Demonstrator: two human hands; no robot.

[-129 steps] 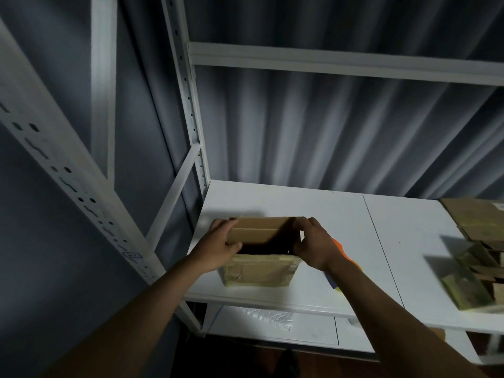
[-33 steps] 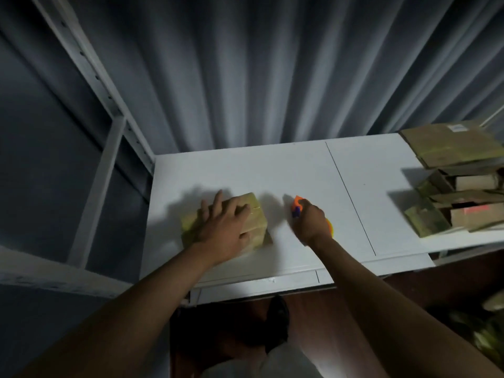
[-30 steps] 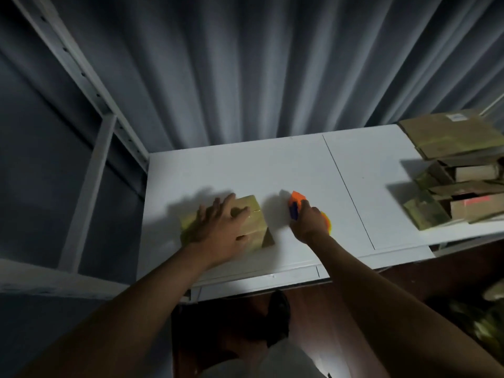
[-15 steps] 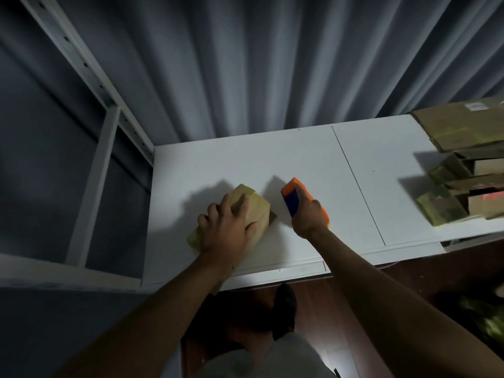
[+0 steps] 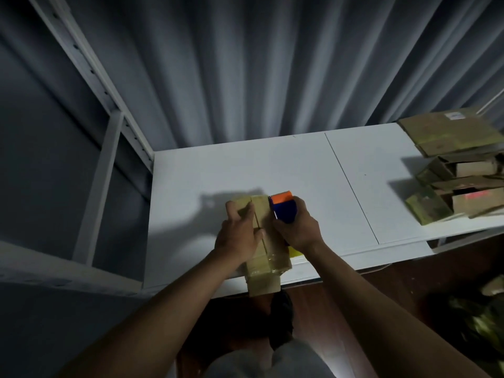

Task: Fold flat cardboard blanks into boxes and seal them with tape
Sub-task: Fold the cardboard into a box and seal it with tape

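A small brown cardboard box (image 5: 262, 214) lies on the white table (image 5: 300, 170), its near end sticking out past the table's front edge. Old tape shines on its near part. My left hand (image 5: 238, 236) lies on the box's top left with fingers spread over it and the thumb at the flap seam. My right hand (image 5: 298, 227) grips an orange and blue tape dispenser (image 5: 283, 205), held against the box's far right edge.
A pile of flat cardboard blanks and folded boxes (image 5: 458, 165) fills the table's right end. A white metal rack upright (image 5: 90, 69) rises at the left. Grey curtain hangs behind the table. Dark floor lies below the front edge.
The box has been turned and pulled toward me, its end now overhanging the table edge. My right hand has brought the tape dispenser up against the box's far right edge.
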